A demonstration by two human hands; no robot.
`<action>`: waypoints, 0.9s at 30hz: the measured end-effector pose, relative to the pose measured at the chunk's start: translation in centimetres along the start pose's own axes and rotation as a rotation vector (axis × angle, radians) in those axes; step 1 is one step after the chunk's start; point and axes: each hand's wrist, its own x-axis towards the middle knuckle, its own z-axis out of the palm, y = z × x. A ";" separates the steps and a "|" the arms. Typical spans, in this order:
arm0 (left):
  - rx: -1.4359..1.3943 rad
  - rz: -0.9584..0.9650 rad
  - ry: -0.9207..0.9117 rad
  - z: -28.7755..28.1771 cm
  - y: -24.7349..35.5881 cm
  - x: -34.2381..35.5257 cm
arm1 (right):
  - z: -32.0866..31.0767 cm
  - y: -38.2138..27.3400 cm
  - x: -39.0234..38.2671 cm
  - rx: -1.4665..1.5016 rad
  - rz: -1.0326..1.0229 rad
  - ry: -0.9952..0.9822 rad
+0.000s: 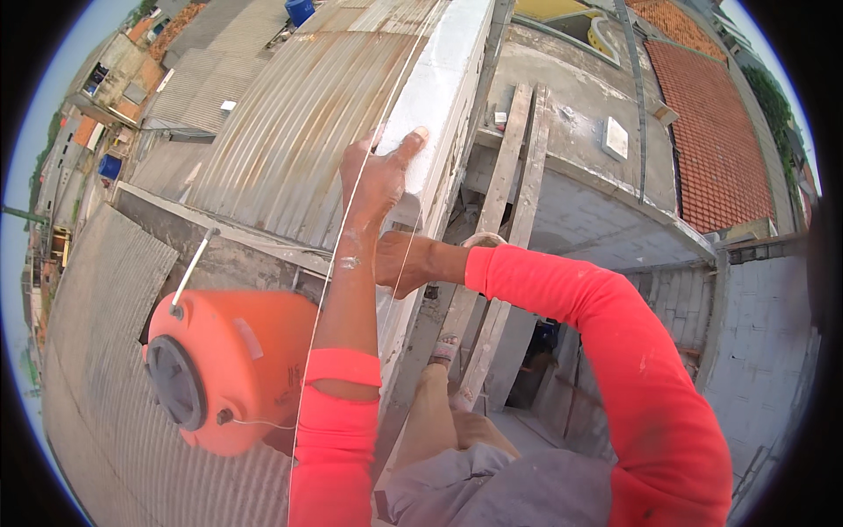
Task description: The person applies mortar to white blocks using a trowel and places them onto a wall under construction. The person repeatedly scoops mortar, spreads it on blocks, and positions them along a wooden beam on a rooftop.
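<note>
The white wall top [430, 88], running away ahead, is touched by the left hand [376, 184], thumb spread; neither its fingers' hold nor the right hand's [402, 262] can be told.

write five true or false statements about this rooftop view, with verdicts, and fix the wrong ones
1. The left hand touches the white wall top. True.
2. The large tank beside the left forearm is blue. False: it is orange.
3. Red fabric covers the right elbow. True.
4. The right hand rests on the tank. False: it is by the wall, lower in the picture than the left hand.
5. A foot is on a wooden plank. True.
</note>
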 end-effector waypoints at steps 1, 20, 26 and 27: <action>0.005 -0.007 0.004 0.1 0.1 0.1 | -0.2 -1.2 0.1 0.062 -0.028 -0.080; -0.093 0.017 -0.089 -0.5 1.2 -0.6 | -2.2 -0.4 0.1 0.045 0.193 0.102; -0.053 0.019 0.017 0.1 1.3 -0.7 | 2.4 -13.8 -9.4 0.225 0.772 0.177; -0.056 0.058 0.038 0.3 1.2 -0.7 | 3.3 -16.5 -11.5 0.258 0.885 0.121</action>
